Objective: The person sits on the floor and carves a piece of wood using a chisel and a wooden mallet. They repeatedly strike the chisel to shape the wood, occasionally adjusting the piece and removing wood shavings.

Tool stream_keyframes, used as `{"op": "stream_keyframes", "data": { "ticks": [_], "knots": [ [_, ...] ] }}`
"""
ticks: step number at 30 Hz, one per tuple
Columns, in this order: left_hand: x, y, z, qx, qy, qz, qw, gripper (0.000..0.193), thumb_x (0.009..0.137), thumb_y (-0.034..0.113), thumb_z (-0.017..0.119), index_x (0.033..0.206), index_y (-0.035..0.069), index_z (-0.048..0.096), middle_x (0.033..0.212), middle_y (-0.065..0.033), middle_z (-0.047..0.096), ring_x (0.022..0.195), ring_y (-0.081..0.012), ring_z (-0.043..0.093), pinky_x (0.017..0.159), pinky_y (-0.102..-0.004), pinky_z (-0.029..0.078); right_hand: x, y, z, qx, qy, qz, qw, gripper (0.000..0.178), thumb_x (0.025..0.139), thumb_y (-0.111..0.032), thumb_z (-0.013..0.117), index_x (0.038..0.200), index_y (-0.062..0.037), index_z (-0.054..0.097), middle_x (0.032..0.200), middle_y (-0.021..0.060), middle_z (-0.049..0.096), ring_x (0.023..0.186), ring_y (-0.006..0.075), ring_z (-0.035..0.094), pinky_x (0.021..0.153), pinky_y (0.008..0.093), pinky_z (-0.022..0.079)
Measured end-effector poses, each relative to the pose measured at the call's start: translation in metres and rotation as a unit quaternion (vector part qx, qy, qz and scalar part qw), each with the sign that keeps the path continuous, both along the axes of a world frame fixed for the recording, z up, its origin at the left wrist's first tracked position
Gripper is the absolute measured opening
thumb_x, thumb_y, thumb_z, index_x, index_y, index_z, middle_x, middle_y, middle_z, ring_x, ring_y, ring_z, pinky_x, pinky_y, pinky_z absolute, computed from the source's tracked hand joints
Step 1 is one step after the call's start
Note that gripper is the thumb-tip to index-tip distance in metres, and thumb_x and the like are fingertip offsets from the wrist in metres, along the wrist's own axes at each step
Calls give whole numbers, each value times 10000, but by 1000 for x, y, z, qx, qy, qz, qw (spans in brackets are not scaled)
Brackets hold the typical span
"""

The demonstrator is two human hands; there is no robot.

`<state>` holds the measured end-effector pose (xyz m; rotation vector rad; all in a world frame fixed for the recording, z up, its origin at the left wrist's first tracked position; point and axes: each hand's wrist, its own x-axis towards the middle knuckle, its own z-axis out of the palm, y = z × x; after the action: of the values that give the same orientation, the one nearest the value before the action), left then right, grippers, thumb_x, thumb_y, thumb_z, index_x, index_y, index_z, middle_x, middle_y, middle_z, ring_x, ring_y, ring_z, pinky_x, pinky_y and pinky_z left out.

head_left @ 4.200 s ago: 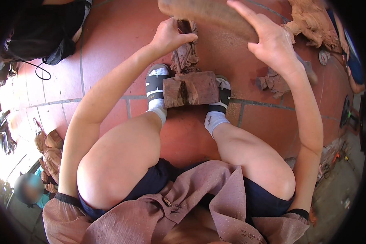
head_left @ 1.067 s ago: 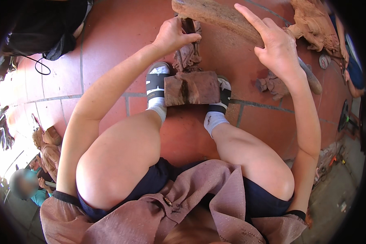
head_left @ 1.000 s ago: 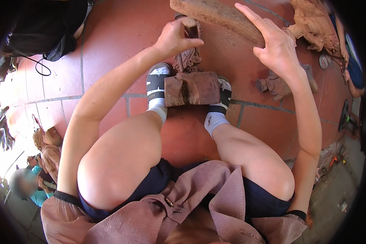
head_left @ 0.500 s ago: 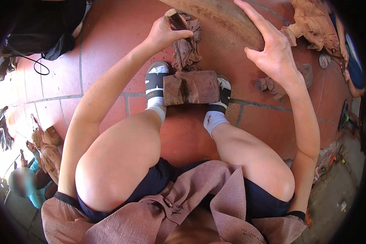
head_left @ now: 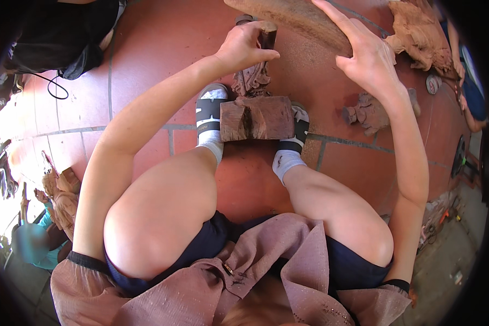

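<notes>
My left hand [head_left: 248, 46] is closed round a short chisel-like tool [head_left: 268, 37] with a dark wooden handle; its lower end is hidden. It is above a carved reddish-brown wooden figure [head_left: 251, 81], which lies beyond a notched wooden block [head_left: 257, 118] between my feet. My right hand [head_left: 369, 60] holds a thick, club-shaped wooden mallet [head_left: 296, 19] that stretches leftward near the upper edge. The index finger points forward, the thumb stands apart, and the remaining fingers are mostly hidden.
A small wooden carving [head_left: 367, 113] lies on the tiled floor [head_left: 157, 65] at the right. A larger carving [head_left: 418, 38] is at far right, near another person's arm [head_left: 469, 111]. Upper left is a black bag [head_left: 54, 38]. A person in teal [head_left: 43, 252] is beside figures at lower left.
My left hand has moved right with the tool, which now stands over more of the carved figure. My right hand and the mallet have shifted slightly right.
</notes>
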<state>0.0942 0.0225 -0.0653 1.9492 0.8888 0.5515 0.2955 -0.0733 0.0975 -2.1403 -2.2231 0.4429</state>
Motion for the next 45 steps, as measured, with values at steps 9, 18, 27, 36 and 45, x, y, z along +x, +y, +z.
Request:
{"op": "stream_keyframes", "data": {
  "ticks": [9, 18, 27, 36, 45],
  "knots": [
    [-27, 5, -11, -141, -61, 40, 987, 296, 754, 141, 810, 937, 45, 597, 795, -34, 641, 711, -106, 631, 658, -255, 537, 6, -15, -15, 95, 120, 48, 987, 866, 661, -9, 632, 1468, -153, 353, 1266, 200, 565, 1149, 354, 561, 981, 399, 454],
    [-30, -2, -15, -81, -72, 22, 994, 315, 759, 157, 812, 958, 68, 584, 847, -1, 618, 785, -86, 610, 732, -256, 521, -5, -17, -7, 93, 138, 24, 986, 867, 658, 8, 649, 1464, -123, 358, 1287, 202, 554, 1157, 347, 566, 984, 378, 460],
    [-30, 1, -17, -116, -80, 35, 989, 287, 774, 119, 798, 955, 70, 581, 837, 3, 614, 793, -79, 609, 739, -254, 520, 6, -9, -17, 206, 210, 34, 955, 869, 658, 36, 668, 1460, -75, 353, 1379, 182, 505, 1246, 279, 530, 1022, 348, 434],
    [-29, -8, -22, -130, -97, 49, 986, 278, 775, 119, 801, 947, 62, 590, 840, -1, 627, 806, -87, 625, 750, -254, 530, 1, -8, -12, 122, 42, 86, 988, 876, 662, 4, 651, 1471, -149, 352, 1155, 181, 578, 1040, 343, 595, 905, 401, 485],
    [-19, -8, -7, -23, 7, 18, 1000, 347, 731, 205, 831, 943, 26, 622, 804, -47, 662, 736, -125, 650, 692, -280, 532, -7, -14, 0, 64, -4, 54, 996, 864, 675, -12, 621, 1475, -208, 356, 896, 138, 553, 852, 340, 589, 763, 417, 488]
  ]
}}
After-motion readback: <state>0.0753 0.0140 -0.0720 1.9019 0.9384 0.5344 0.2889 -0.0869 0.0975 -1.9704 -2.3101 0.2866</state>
